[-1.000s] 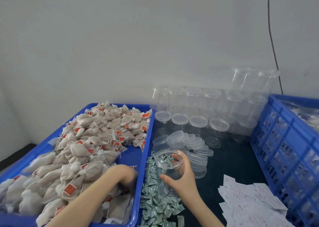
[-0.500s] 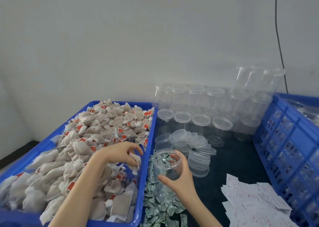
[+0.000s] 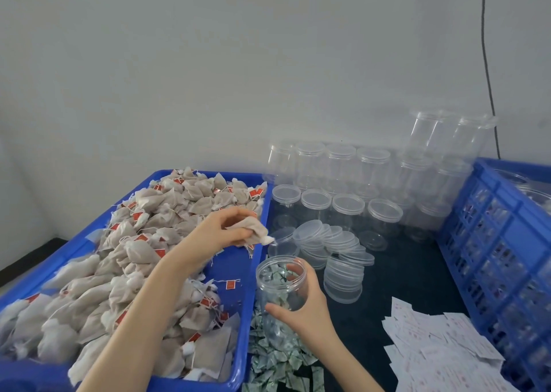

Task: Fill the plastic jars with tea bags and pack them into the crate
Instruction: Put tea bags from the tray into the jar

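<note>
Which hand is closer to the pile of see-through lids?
Right. The right hand grips the open jar just left of the lid pile. The left hand holds tea bags farther left, over the blue tray's edge.

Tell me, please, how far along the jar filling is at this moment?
Early. Done: some jars seem to sit in the crate, contents unclear. In hand: the left hand carries tea bags toward the open jar, held by the right hand. Left: many empty jars and a full tray of tea bags.
</note>
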Available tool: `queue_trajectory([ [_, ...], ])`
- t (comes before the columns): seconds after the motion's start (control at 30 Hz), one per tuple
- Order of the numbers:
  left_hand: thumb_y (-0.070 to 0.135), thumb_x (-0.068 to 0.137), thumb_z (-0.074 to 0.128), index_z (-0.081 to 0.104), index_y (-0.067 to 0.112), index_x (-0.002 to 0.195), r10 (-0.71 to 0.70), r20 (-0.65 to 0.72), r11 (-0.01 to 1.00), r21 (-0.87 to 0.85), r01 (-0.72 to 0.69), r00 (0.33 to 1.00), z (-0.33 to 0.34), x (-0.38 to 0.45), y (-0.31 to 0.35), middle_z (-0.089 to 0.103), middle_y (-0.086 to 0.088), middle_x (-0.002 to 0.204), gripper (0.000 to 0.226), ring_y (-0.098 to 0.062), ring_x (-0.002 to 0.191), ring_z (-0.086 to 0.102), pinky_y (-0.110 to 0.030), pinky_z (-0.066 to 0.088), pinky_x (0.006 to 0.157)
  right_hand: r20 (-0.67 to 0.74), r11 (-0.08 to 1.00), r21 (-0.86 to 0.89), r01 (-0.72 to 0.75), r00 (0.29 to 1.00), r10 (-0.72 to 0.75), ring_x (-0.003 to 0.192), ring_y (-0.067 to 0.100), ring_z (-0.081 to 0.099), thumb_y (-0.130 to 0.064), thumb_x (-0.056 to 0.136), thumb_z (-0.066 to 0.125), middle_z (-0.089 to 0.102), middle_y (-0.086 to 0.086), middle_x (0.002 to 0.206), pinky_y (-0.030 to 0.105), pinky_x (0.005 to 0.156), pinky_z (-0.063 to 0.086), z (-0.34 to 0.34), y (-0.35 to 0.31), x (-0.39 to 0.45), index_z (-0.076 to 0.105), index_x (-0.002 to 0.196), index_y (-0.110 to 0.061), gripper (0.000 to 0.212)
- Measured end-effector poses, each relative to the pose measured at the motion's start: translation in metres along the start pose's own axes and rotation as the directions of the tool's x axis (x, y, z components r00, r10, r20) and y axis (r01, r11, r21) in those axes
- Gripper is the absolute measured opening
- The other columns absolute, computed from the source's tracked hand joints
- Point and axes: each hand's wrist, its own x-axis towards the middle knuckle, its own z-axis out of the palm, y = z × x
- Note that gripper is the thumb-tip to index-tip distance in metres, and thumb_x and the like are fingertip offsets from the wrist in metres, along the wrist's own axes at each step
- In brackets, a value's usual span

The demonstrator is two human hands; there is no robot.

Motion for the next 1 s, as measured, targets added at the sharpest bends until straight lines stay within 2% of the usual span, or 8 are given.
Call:
queue_trajectory([
  [0.13,0.002,0.089,0.061,0.068,0.027,0.100,0.086,0.042,0.993,-0.088,-0.083,0.995,0.021,0.003,0.011,0.070,0.007,0.093,0.028,-0.005,0.085,0.065,-0.018,0.053,0.072,0.006,1.000,-0.004,0.000,1.000,0.000,0.120,-0.005,0.053,-0.043,0.053,0.088,0.058,-0.023,0.126,0.018,0.101,0.044,0.002,-0.001,0.000,0.042,0.135,-0.036,0.094],
  [0.2,-0.001,0.088,0.060,0.066,0.023,0.102,0.106,0.078,0.992,-0.078,-0.100,0.991,0.028,0.004,0.013,0.070,0.008,0.095,0.028,-0.005,0.089,0.066,-0.016,0.052,0.073,-0.005,1.000,-0.011,0.009,1.000,-0.009,0.118,-0.005,0.054,-0.042,0.052,0.087,0.059,-0.025,0.122,0.016,0.098,0.046,0.002,-0.003,-0.001,0.043,0.132,-0.038,0.091],
  [0.3,-0.002,0.086,0.062,0.067,0.023,0.103,0.101,0.147,0.995,-0.011,-0.101,0.984,0.033,0.003,0.013,0.069,0.008,0.098,0.030,-0.006,0.094,0.065,-0.016,0.051,0.076,-0.032,0.999,-0.015,0.044,0.999,-0.044,0.114,-0.009,0.054,-0.035,0.056,0.086,0.055,-0.034,0.119,0.004,0.086,0.043,-0.001,-0.005,-0.002,0.043,0.128,-0.043,0.084],
  [0.43,-0.006,0.083,0.059,0.067,0.027,0.096,0.119,0.081,0.991,0.047,-0.123,0.990,0.031,0.003,0.011,0.068,0.011,0.092,0.036,-0.002,0.089,0.063,-0.013,0.050,0.075,-0.053,0.997,-0.010,0.080,0.995,-0.080,0.111,-0.016,0.053,-0.032,0.056,0.087,0.054,-0.040,0.118,-0.001,0.083,0.040,-0.005,-0.007,-0.004,0.043,0.126,-0.043,0.083],
  [0.63,0.005,0.077,0.064,0.067,0.039,0.093,0.137,0.189,0.925,0.327,-0.194,0.972,0.044,0.003,0.006,0.065,0.019,0.090,0.038,0.000,0.086,0.061,-0.014,0.049,0.075,-0.049,0.995,-0.047,0.090,0.995,-0.093,0.115,-0.012,0.052,-0.036,0.057,0.086,0.051,-0.037,0.121,0.001,0.086,0.040,-0.003,-0.004,-0.002,0.044,0.123,-0.051,0.080],
  [0.77,0.009,0.077,0.063,0.052,0.044,0.089,0.082,0.262,0.867,0.458,-0.199,0.961,0.057,0.005,-0.001,0.067,0.021,0.087,0.039,-0.001,0.084,0.063,-0.024,0.053,0.077,-0.036,0.997,-0.036,0.065,0.997,-0.066,0.122,-0.003,0.053,-0.035,0.057,0.088,0.053,-0.031,0.127,0.021,0.097,0.048,-0.001,0.002,0.000,0.038,0.128,-0.058,0.090],
  [0.83,0.013,0.079,0.065,0.047,0.042,0.085,0.063,0.275,0.829,0.521,-0.203,0.959,0.059,0.007,-0.005,0.067,0.025,0.088,0.035,0.007,0.088,0.061,-0.021,0.049,0.081,-0.040,0.997,-0.046,0.059,0.997,-0.061,0.123,-0.001,0.053,-0.036,0.057,0.088,0.053,-0.030,0.127,0.027,0.099,0.048,-0.001,0.003,0.001,0.037,0.128,-0.059,0.091],
  [1.0,0.008,0.077,0.070,0.058,0.043,0.083,0.067,0.342,0.840,0.487,-0.238,0.937,0.057,0.007,-0.005,0.066,0.030,0.093,0.037,0.012,0.094,0.060,-0.001,0.040,0.082,-0.049,0.994,-0.079,0.071,0.996,-0.075,0.123,-0.008,0.048,-0.043,0.056,0.086,0.049,-0.036,0.127,0.003,0.090,0.041,-0.003,0.004,0.001,0.033,0.124,-0.067,0.089],
])
